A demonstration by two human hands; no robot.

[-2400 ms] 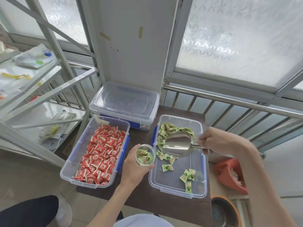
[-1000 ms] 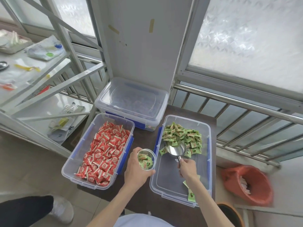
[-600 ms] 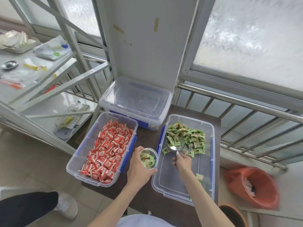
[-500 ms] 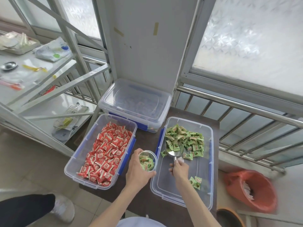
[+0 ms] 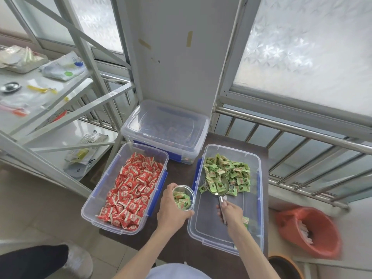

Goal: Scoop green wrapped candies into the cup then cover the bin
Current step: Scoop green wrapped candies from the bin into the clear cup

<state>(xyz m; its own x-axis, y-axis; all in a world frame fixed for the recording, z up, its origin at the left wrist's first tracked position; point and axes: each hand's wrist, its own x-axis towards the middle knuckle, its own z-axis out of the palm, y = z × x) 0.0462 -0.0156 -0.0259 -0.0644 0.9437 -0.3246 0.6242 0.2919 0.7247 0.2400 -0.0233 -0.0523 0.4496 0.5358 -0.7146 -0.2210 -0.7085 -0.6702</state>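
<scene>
A clear bin (image 5: 259, 198) on the right of the dark table holds green wrapped candies (image 5: 233, 172) heaped at its far end. My right hand (image 5: 229, 214) grips the handle of a metal scoop (image 5: 216, 185); its bowl lies in the near edge of the heap with several candies in it. My left hand (image 5: 171, 210) holds a small clear cup (image 5: 184, 197), partly filled with green candies, just left of the bin's rim. A few stray green candies (image 5: 246, 220) lie by my right wrist.
An open bin of red wrapped candies (image 5: 130, 188) sits to the left. A lidded clear bin (image 5: 165, 129) stands behind both, against a white pillar. A metal shelf rack (image 5: 50, 93) is at left, a railing at right, an orange basket (image 5: 310, 232) on the floor.
My right hand turned from a sideways grip above the bin to pushing the scoop forward into the heap; the scoop now holds candies. The cup in my left hand stayed put.
</scene>
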